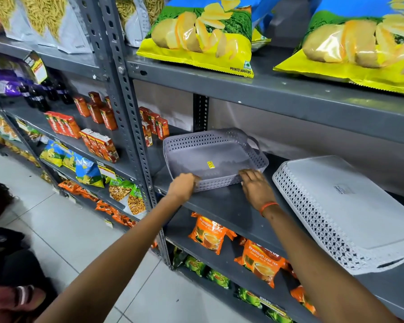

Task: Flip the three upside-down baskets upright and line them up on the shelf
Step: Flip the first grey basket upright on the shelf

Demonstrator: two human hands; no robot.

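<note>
A grey perforated basket (214,157) stands upright at the left end of the middle shelf (222,203), with a yellow sticker on its floor. My left hand (183,184) grips its near left corner. My right hand (255,185) rests on its near right rim, fingers curled over the edge. To the right lies a larger white basket (341,210), upside down, its flat bottom facing up. No third basket is in view.
Yellow potato wafer bags (203,38) overhang the shelf above. Orange tea packets (259,259) fill the shelf below. Small red cartons (154,127) stand behind the upright post (135,127) left of the grey basket. A person's dark clothing shows at the lower left.
</note>
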